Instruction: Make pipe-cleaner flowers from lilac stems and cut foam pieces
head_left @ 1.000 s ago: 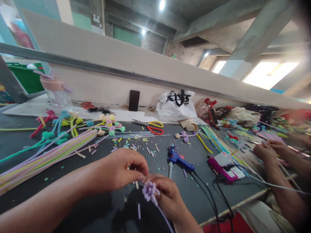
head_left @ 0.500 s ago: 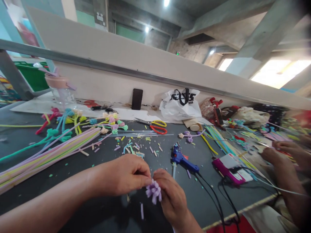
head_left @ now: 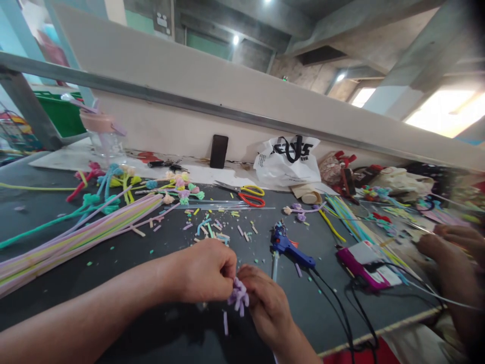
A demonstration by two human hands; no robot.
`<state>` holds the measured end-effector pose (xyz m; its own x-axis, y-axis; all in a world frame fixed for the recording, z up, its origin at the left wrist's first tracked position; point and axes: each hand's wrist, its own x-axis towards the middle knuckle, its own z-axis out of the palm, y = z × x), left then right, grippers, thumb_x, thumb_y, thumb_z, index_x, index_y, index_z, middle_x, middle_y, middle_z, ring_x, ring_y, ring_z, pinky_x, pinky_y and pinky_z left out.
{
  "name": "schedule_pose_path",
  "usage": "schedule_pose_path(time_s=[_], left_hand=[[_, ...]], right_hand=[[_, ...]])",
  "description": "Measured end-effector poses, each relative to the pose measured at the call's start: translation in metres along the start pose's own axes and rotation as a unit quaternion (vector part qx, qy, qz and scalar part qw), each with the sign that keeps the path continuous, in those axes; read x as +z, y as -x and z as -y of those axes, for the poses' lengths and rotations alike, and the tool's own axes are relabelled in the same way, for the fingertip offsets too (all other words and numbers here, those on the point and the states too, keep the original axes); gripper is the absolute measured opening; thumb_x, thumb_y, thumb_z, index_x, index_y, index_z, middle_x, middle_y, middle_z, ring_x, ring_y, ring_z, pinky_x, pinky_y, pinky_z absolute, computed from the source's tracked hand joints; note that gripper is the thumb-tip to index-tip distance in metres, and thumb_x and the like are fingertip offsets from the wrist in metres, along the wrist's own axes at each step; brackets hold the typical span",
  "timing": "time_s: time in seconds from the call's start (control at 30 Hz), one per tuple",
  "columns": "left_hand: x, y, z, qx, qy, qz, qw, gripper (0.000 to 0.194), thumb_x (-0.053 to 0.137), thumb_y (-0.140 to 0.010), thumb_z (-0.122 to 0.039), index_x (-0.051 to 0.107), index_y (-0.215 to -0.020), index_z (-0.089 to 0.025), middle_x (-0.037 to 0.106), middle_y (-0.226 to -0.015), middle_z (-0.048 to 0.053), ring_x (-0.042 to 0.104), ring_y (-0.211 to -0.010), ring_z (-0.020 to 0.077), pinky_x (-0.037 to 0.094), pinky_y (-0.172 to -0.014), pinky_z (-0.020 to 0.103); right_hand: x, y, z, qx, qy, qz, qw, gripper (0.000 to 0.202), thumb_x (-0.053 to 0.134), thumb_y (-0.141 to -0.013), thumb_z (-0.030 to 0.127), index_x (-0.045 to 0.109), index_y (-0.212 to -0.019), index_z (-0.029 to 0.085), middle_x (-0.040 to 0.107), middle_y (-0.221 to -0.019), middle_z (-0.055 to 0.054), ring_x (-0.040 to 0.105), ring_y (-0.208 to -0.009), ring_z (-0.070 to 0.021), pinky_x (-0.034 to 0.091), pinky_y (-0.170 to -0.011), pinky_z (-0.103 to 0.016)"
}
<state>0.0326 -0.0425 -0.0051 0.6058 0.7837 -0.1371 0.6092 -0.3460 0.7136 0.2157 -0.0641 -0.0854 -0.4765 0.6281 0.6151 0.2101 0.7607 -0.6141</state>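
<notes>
Low over the dark table, a small purple pipe-cleaner flower is held between my two hands. My left hand pinches the flower's upper left side, its fingers curled inward. From the right, my right hand closes on the flower; its fingertips are partly hidden. A loose purple pipe-cleaner piece lies on the table just below. Beyond my hands are scattered short cut pieces in several colours. A blue glue gun lies right of my right hand, with a clear glue stick under its nozzle.
Scissors with yellow and red handles lie behind the cut pieces. Long pastel pipe cleaners spread on the left. A phone leans on the back panel beside a white bag. A magenta box and a co-worker's hands are at right.
My left fingers have curled in tighter at the flower, and the flower's petals have turned slightly. The whole view has shifted a little, moving the table's things rightward.
</notes>
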Motion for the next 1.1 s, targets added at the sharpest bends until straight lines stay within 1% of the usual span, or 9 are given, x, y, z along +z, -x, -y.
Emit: schedule_pose_path(time_s=[0.13,0.23,0.3,0.4,0.57,0.7,0.8,0.93,1.1], left_hand=[[-0.001,-0.002,-0.001,-0.002,-0.004,-0.004,1.000,0.013,0.049,-0.062,-0.018,0.062,-0.059,-0.015,0.054,-0.054,-0.003,0.048,-0.053,0.0104,0.032,-0.045,0.019],[-0.007,-0.001,0.000,0.017,0.023,-0.024,0.999,0.016,0.050,-0.067,-0.020,0.065,-0.068,-0.016,0.058,-0.062,-0.002,0.051,-0.059,0.0107,0.036,-0.051,0.019],[-0.012,0.001,0.000,0.032,0.033,-0.053,0.998,0.015,0.053,-0.069,-0.023,0.066,-0.072,-0.016,0.060,-0.068,-0.002,0.053,-0.063,0.0111,0.038,-0.055,0.019],[-0.014,0.003,-0.001,0.055,0.022,-0.080,0.995,0.014,0.054,-0.073,-0.024,0.066,-0.073,-0.017,0.061,-0.071,-0.001,0.054,-0.067,0.0117,0.039,-0.060,0.021],[-0.004,-0.001,0.001,0.060,-0.005,-0.087,0.994,0.016,0.052,-0.075,-0.021,0.068,-0.078,-0.020,0.063,-0.077,-0.001,0.056,-0.074,0.0124,0.040,-0.069,0.023],[0.005,-0.004,0.006,0.050,-0.042,-0.134,0.989,0.015,0.051,-0.076,-0.019,0.065,-0.079,-0.021,0.061,-0.075,-0.002,0.054,-0.071,0.0120,0.038,-0.065,0.023],[0.009,-0.004,0.007,0.048,-0.055,-0.148,0.986,0.012,0.051,-0.076,-0.018,0.063,-0.077,-0.021,0.061,-0.073,-0.003,0.053,-0.069,0.0118,0.037,-0.061,0.022],[0.012,-0.004,0.008,0.090,-0.112,-0.153,0.978,0.013,0.050,-0.079,-0.016,0.062,-0.074,-0.019,0.060,-0.073,-0.001,0.053,-0.071,0.0130,0.036,-0.066,0.025],[0.016,-0.005,0.009,0.155,-0.216,-0.157,0.951,0.019,0.045,-0.083,-0.014,0.058,-0.071,-0.017,0.058,-0.072,0.001,0.050,-0.072,0.0150,0.033,-0.071,0.031]], right_hand=[[-0.002,-0.003,0.002,0.026,-0.028,-0.007,0.999,0.025,0.037,-0.091,0.032,0.056,-0.081,0.020,0.060,-0.070,-0.005,0.058,-0.071,-0.0171,0.047,-0.068,-0.031],[-0.003,-0.004,0.003,0.055,-0.036,-0.018,0.998,0.025,0.041,-0.089,0.036,0.057,-0.079,0.020,0.060,-0.070,-0.004,0.058,-0.069,-0.0164,0.047,-0.066,-0.029],[-0.002,-0.004,0.002,0.066,-0.027,-0.028,0.997,0.024,0.042,-0.089,0.034,0.057,-0.078,0.019,0.060,-0.071,-0.004,0.058,-0.069,-0.0161,0.047,-0.065,-0.028],[0.000,-0.002,-0.001,0.073,0.026,-0.054,0.996,0.017,0.044,-0.088,0.024,0.058,-0.080,0.019,0.058,-0.071,-0.004,0.057,-0.069,-0.0154,0.046,-0.064,-0.026],[0.005,0.002,-0.007,0.066,0.125,-0.103,0.985,0.014,0.044,-0.083,0.010,0.054,-0.086,0.019,0.058,-0.074,-0.004,0.056,-0.070,-0.0145,0.045,-0.063,-0.024],[0.007,0.003,-0.009,0.051,0.159,-0.106,0.980,0.016,0.043,-0.082,0.006,0.051,-0.089,0.019,0.058,-0.077,-0.005,0.054,-0.071,-0.0153,0.046,-0.064,-0.027],[0.009,0.005,-0.010,0.047,0.169,-0.108,0.979,0.017,0.043,-0.082,0.005,0.049,-0.089,0.019,0.057,-0.077,-0.005,0.054,-0.071,-0.0157,0.046,-0.065,-0.028],[0.012,0.007,-0.010,0.069,0.182,-0.101,0.976,0.015,0.044,-0.081,0.006,0.049,-0.086,0.019,0.058,-0.076,-0.005,0.054,-0.072,-0.0162,0.045,-0.066,-0.028],[0.013,0.006,-0.010,0.092,0.183,-0.110,0.972,0.014,0.044,-0.080,0.007,0.051,-0.080,0.018,0.058,-0.073,-0.004,0.053,-0.068,-0.0146,0.043,-0.062,-0.025]])
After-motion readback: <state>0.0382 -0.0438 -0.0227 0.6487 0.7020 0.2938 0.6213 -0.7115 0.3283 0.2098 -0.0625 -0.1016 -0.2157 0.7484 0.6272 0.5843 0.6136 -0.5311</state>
